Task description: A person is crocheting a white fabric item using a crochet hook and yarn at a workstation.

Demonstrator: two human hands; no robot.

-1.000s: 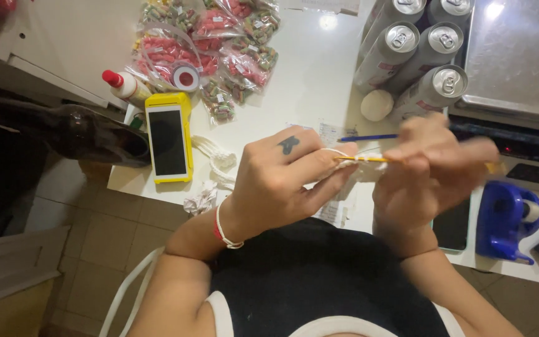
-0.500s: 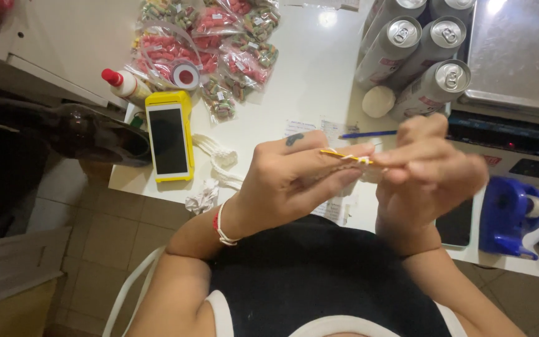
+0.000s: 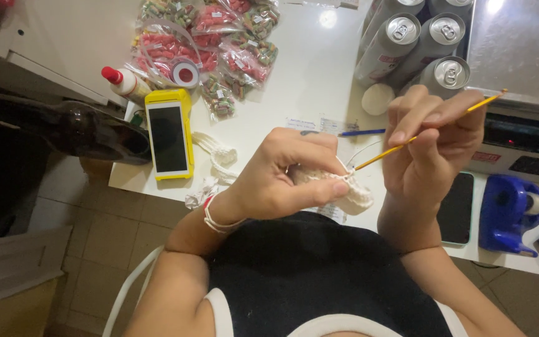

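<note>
My left hand pinches a small cream crochet piece in front of my chest. My right hand grips a thin yellow crochet hook, tilted up to the right, with its tip at the crochet piece. A strand of white yarn loops between the two hands. More white yarn lies on the white table to the left of my left hand.
A yellow handheld device, a glue bottle, a tape roll and several candy bags lie at left. Several drink cans, a blue pen, a black phone and a blue tape dispenser sit at right.
My right hand has lifted and tilted the hook upward to the right. The crochet piece now shows below my left fingers, and the hands have drawn slightly apart.
</note>
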